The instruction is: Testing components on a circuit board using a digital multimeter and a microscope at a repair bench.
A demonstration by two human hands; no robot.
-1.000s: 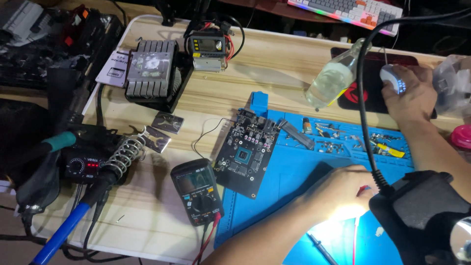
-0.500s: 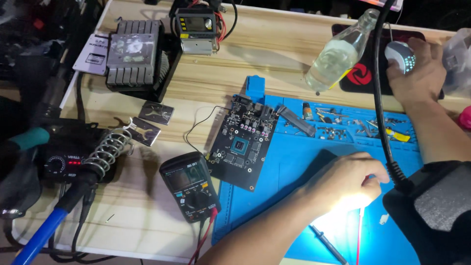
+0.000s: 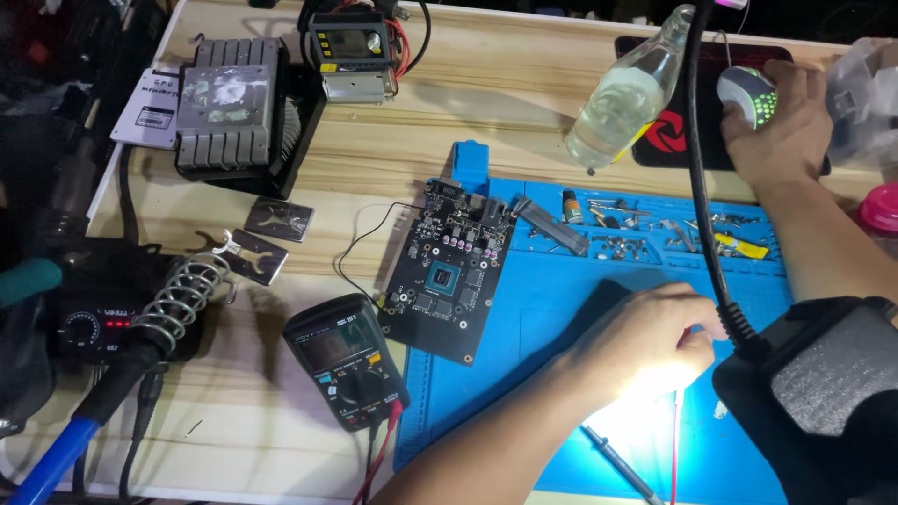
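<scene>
Right hand [image 3: 781, 126] gripping computer mouse [image 3: 748, 93], upper right; left hand [image 3: 645, 341] curling over blue mat [image 3: 561, 327], contents unclear; circuit board [image 3: 449, 271] lying leftward, nearer left hand.

A black circuit board [image 3: 453, 279] with a green central chip lies on a bright blue mat [image 3: 561, 309], beside a black multimeter [image 3: 346, 361] and a pale wooden bench [image 3: 505, 103].

Glare under the left hand [image 3: 645, 341] hides its fingertips; the soldering iron [image 3: 65, 444] leaves the frame.
</scene>
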